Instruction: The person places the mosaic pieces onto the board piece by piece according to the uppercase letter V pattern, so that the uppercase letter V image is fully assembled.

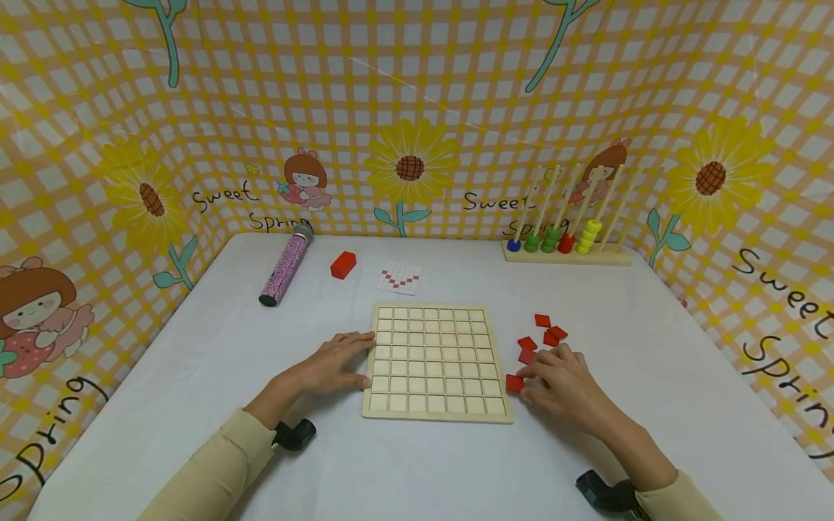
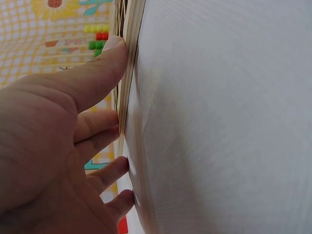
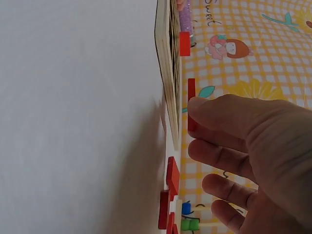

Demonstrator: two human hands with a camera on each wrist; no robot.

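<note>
A pale wooden grid board (image 1: 435, 365) with square cells lies flat on the table. Along its left edge rests my left hand (image 1: 335, 364), thumb and fingers extended; in the left wrist view the thumb (image 2: 105, 66) touches the board's side. My right hand (image 1: 565, 387) is just beyond the board's right edge and pinches a red square tile (image 1: 514, 383) between thumb and fingers. The right wrist view shows that tile (image 3: 191, 87) raised on edge, off the table. Several loose red tiles (image 1: 543, 320) lie beside and behind the right hand, some overlapping.
Behind the board lies a small card (image 1: 399, 278) with a red V-shaped pattern of squares. A red block (image 1: 343, 265) and a glittery purple tube (image 1: 284, 269) are at the back left. A peg stand with coloured beads (image 1: 567, 255) stands at the back right.
</note>
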